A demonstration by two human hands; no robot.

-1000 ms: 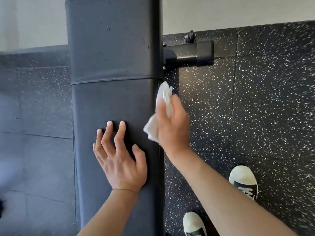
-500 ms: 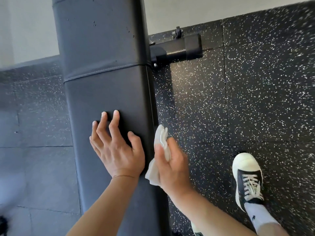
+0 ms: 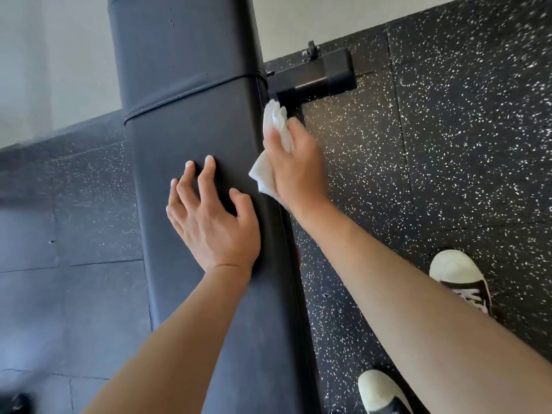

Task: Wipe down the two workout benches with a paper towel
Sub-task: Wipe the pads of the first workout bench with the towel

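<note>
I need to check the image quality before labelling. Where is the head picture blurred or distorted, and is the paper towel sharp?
Head view: the paper towel and the right hand gripping it look softly motion-blurred; the left hand resting on the bench is sharper; floor specks smear at the far right edge; the wide-angle lens makes the bench lean; daylight is soft, with no strong glare.

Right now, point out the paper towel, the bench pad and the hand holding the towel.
paper towel [image 3: 276, 118], head view, its bunched upper end.
bench pad [image 3: 191, 121], head view, bare top surface below the seam.
right hand [image 3: 294, 165], head view, back of the hand.
</note>
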